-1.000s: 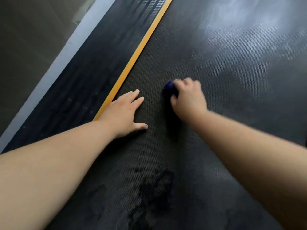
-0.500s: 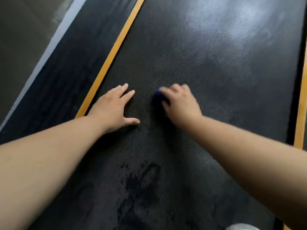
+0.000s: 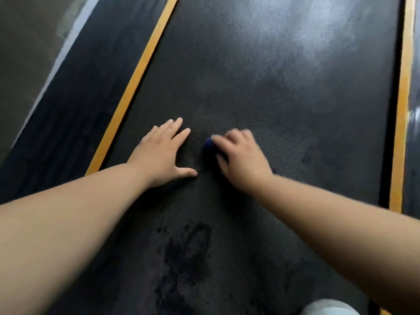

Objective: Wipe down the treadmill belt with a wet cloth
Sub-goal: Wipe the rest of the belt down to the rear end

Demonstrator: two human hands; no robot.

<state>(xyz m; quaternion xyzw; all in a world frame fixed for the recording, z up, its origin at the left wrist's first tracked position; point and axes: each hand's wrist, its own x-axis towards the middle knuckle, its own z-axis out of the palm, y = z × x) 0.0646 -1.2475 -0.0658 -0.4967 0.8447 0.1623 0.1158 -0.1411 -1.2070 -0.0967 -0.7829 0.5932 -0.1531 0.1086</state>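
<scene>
As viewed from the head camera, looking down: noted left hand (image 3: 159, 155) laid palm-down on treadmill belt (image 3: 250, 76), fingers straight and slightly spread, thumb out to the right, gripping nothing. Noted right hand (image 3: 241, 160) just beside it, fingers curled down over a dark blue cloth (image 3: 210, 144) and pressing it onto the belt. Saw only a small edge of cloth, at the fingertips on the left side of that hand; could not see the rest beneath the palm. Logged hands as near but apart, with bare belt between. Placed cloth at mid-belt, nearer left yellow strip (image 3: 136, 80) than right yellow strip (image 3: 402, 110). Observed dark wet patch (image 3: 184, 251) on belt closer to camera, between the two forearms, apart from both hands. Observed pale dull sheen (image 3: 318, 30) on far right part of belt. Recorded black side rail (image 3: 75, 105) left of belt, then grey floor (image 3: 22, 53). Spotted pale grey shape (image 3: 327, 308) at bottom edge; cannot tell what.
</scene>
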